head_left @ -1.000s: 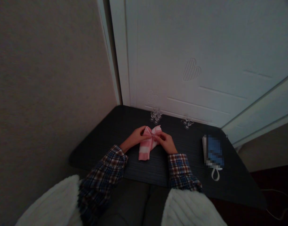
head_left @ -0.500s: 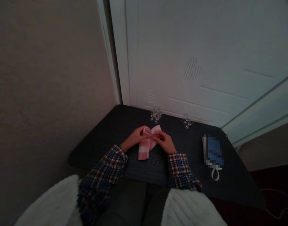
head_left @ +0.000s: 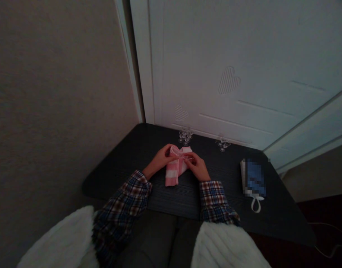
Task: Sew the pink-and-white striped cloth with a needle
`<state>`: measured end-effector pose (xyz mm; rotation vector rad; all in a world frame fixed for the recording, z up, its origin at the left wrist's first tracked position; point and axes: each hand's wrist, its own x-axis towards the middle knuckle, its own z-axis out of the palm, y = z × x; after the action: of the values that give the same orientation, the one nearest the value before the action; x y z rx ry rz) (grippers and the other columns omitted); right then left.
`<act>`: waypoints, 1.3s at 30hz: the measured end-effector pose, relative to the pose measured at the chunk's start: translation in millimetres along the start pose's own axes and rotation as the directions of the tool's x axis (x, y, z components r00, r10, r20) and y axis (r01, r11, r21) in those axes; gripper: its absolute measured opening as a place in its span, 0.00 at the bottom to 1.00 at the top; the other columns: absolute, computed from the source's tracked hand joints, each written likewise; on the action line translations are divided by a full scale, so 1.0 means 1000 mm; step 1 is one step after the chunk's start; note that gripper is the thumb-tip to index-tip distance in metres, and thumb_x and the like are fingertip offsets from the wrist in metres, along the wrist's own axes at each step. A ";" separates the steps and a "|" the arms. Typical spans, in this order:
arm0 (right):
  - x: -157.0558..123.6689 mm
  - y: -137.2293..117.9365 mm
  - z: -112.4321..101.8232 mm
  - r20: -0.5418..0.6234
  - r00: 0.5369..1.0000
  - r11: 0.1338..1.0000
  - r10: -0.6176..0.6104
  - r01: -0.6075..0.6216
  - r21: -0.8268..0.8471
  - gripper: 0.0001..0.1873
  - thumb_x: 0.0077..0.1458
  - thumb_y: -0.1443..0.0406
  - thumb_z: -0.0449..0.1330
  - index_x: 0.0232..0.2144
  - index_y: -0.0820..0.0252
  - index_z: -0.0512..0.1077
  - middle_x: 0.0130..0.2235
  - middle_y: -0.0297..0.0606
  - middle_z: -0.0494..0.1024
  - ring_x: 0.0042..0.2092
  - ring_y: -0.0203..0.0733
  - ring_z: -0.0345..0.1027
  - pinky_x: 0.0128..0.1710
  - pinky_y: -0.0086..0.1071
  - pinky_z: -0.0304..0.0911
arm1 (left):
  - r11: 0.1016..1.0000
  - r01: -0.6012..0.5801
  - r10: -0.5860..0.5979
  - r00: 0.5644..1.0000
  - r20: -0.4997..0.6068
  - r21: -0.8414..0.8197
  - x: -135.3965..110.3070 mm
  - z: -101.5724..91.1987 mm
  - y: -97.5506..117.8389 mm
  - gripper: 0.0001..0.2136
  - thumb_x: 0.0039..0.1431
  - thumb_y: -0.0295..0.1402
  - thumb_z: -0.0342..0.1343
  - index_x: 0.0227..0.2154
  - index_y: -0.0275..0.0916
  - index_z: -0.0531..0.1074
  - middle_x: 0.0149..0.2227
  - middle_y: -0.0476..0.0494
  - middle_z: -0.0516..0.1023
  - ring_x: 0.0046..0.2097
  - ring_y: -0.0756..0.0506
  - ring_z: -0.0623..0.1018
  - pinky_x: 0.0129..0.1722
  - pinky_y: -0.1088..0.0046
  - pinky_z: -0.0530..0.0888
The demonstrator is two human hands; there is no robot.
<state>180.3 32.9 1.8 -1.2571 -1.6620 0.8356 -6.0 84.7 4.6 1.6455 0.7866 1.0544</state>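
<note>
A pink and white striped sock (head_left: 173,172) lies on the dark table (head_left: 126,163), its lower end pointing toward me. My left hand (head_left: 161,160) pinches the sock's upper edge from the left, fingers closed on the cloth. My right hand (head_left: 198,166) grips the same upper end from the right, fingers curled over it. The two hands meet at the top of the sock, where the fabric is bunched and folded over. Both arms wear plaid sleeves.
Two small clusters of clear glass pieces (head_left: 185,135) (head_left: 222,144) sit at the table's far edge against a white door (head_left: 229,67). A blue and white object with a white loop (head_left: 253,182) lies at the right. White fluffy fabric (head_left: 224,245) covers my lap.
The sock's upper end has been drawn in and folded tighter between both hands, which shifted slightly toward the far edge. The sock looks shorter on the table.
</note>
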 end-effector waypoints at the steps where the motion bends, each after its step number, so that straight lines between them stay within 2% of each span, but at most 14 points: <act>1: 0.000 0.000 0.000 -0.006 1.000 1.000 0.011 -0.011 0.001 0.16 0.51 0.59 0.54 0.42 0.57 0.67 0.31 0.33 0.72 0.28 0.33 0.64 0.28 0.27 0.61 | 0.999 0.009 -0.010 0.999 -0.032 -0.035 0.000 0.000 0.000 0.19 0.44 0.34 0.61 0.41 0.36 0.65 0.42 0.43 0.70 0.43 0.45 0.71 0.43 0.68 0.69; 4: 0.000 -0.001 -0.002 -0.048 0.998 0.999 0.041 -0.042 -0.013 0.15 0.51 0.59 0.54 0.41 0.57 0.67 0.28 0.33 0.71 0.27 0.34 0.64 0.28 0.27 0.62 | 0.993 0.041 -0.051 0.995 -0.088 -0.114 0.000 -0.001 0.004 0.19 0.44 0.34 0.60 0.41 0.37 0.66 0.44 0.43 0.70 0.45 0.45 0.71 0.44 0.68 0.68; 7: 0.001 -0.001 -0.003 -0.087 0.995 0.999 0.045 -0.047 -0.023 0.14 0.51 0.58 0.54 0.40 0.58 0.67 0.29 0.33 0.72 0.27 0.34 0.64 0.28 0.28 0.62 | 0.980 0.094 -0.113 0.989 -0.100 -0.173 -0.002 -0.002 0.008 0.16 0.50 0.39 0.55 0.41 0.37 0.68 0.43 0.42 0.71 0.45 0.45 0.71 0.44 0.70 0.68; 11: 0.001 -0.002 -0.004 -0.089 0.995 0.998 0.044 -0.047 -0.034 0.14 0.51 0.59 0.54 0.39 0.58 0.68 0.29 0.33 0.72 0.27 0.34 0.64 0.27 0.28 0.61 | 0.944 0.168 -0.203 0.974 -0.101 -0.283 -0.004 -0.002 0.009 0.16 0.54 0.43 0.50 0.37 0.35 0.71 0.40 0.41 0.73 0.43 0.45 0.72 0.41 0.71 0.69; 18: 0.000 -0.002 -0.003 -0.033 0.999 0.997 -0.018 0.015 -0.078 0.16 0.49 0.59 0.57 0.40 0.57 0.68 0.34 0.34 0.72 0.29 0.34 0.63 0.30 0.28 0.60 | 0.985 0.137 -0.145 0.987 -0.075 -0.106 -0.004 -0.005 0.012 0.12 0.49 0.39 0.55 0.32 0.36 0.71 0.33 0.47 0.73 0.36 0.48 0.71 0.35 0.74 0.68; 23: 0.000 -0.005 -0.004 -0.033 0.999 0.995 -0.011 0.008 -0.095 0.16 0.49 0.59 0.57 0.40 0.57 0.68 0.33 0.34 0.72 0.28 0.34 0.62 0.29 0.28 0.59 | 0.985 0.140 -0.149 0.985 -0.092 -0.099 -0.003 -0.004 0.012 0.14 0.47 0.37 0.57 0.36 0.36 0.69 0.38 0.44 0.73 0.41 0.46 0.72 0.41 0.71 0.68; 28: -0.001 -0.004 -0.004 -0.056 0.998 0.996 -0.019 0.014 -0.089 0.16 0.49 0.60 0.56 0.41 0.58 0.68 0.35 0.35 0.73 0.28 0.33 0.61 0.29 0.27 0.58 | 0.982 0.151 -0.154 0.988 -0.025 -0.111 -0.002 -0.002 0.011 0.17 0.44 0.35 0.59 0.39 0.36 0.69 0.42 0.42 0.73 0.44 0.45 0.72 0.46 0.67 0.67; 33: 0.000 -0.002 -0.004 -0.053 0.998 0.998 -0.032 0.029 -0.052 0.16 0.49 0.59 0.56 0.41 0.57 0.68 0.36 0.35 0.73 0.28 0.33 0.62 0.29 0.28 0.59 | 0.983 0.168 -0.168 0.986 0.010 -0.076 -0.004 -0.002 0.016 0.18 0.47 0.37 0.57 0.41 0.35 0.70 0.43 0.41 0.74 0.44 0.44 0.72 0.45 0.66 0.67; 39: 0.000 -0.008 -0.004 -0.057 0.998 1.000 -0.017 0.017 -0.009 0.17 0.49 0.57 0.57 0.41 0.57 0.69 0.38 0.35 0.73 0.29 0.34 0.64 0.30 0.28 0.61 | 0.990 0.137 -0.137 0.990 -0.028 0.014 -0.003 -0.004 0.018 0.17 0.49 0.39 0.56 0.39 0.34 0.73 0.39 0.42 0.76 0.42 0.43 0.72 0.43 0.67 0.67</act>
<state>181.1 30.6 11.0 -1.2598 -1.6307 0.7762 -10.2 78.3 21.6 1.5693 0.9147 0.9776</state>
